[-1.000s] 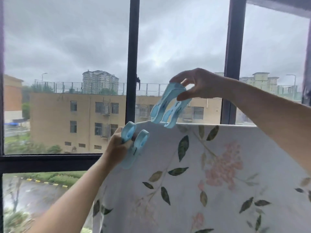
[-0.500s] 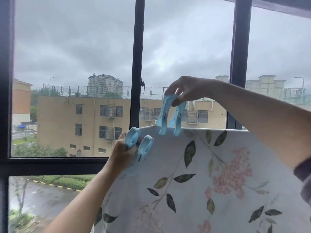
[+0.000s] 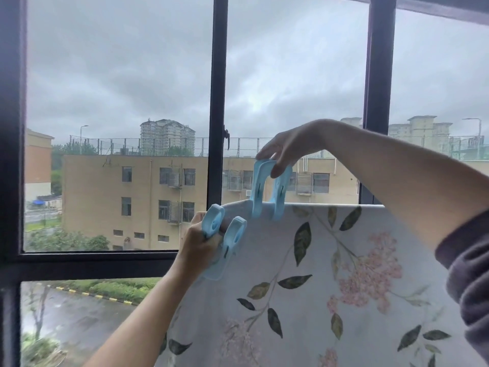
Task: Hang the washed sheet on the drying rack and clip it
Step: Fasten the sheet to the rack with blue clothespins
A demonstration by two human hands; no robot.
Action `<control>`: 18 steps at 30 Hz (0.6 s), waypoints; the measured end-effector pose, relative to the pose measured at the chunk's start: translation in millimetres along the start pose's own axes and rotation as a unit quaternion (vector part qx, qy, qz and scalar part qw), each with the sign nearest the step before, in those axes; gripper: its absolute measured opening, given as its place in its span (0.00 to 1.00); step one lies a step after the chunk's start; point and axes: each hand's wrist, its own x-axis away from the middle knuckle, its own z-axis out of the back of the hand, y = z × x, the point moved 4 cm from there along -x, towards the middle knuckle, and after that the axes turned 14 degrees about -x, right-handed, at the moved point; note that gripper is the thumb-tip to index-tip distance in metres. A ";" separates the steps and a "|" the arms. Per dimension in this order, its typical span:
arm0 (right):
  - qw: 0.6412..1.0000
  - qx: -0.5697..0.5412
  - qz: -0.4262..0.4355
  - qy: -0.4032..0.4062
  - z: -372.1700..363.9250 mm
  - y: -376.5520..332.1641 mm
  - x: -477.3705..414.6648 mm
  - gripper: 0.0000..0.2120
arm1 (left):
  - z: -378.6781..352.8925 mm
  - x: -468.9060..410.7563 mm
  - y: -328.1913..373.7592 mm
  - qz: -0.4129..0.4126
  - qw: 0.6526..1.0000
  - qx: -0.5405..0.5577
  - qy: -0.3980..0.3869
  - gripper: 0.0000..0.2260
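A white sheet (image 3: 330,274) printed with leaves and pink flowers hangs over a rail whose top edge runs right from the centre; the rail itself is hidden under the cloth. My right hand (image 3: 288,148) pinches the handles of a light blue clip (image 3: 268,192), whose jaws straddle the sheet's top edge near its left corner. My left hand (image 3: 201,242) grips a second light blue clip (image 3: 225,242) at the sheet's left edge, just below that corner, handles pointing up.
A dark-framed window (image 3: 217,102) stands right behind the sheet, with a latch (image 3: 226,139) on the middle bar. Outside are a beige building (image 3: 132,202), a wet road and grey sky. A dark sleeve (image 3: 468,274) covers my right upper arm.
My right hand has brought its clip down from above the sheet and turned it upright, so its jaws now sit over the top edge. My left hand has kept its place.
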 end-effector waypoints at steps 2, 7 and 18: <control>1.000 -0.018 -0.019 -0.009 -1.7 1.9 -0.7 0.30 | 0.5 0.2 -1.4 0.008 1.000 -0.003 -0.003 0.07; 0.990 0.000 0.039 0.138 -24.4 7.1 7.6 0.40 | 0.2 13.7 -17.5 0.078 0.997 0.012 -0.027 0.09; 0.845 0.105 0.196 0.487 -125.9 21.5 49.6 0.32 | 13.2 84.6 -10.4 -0.025 0.999 -0.031 0.025 0.12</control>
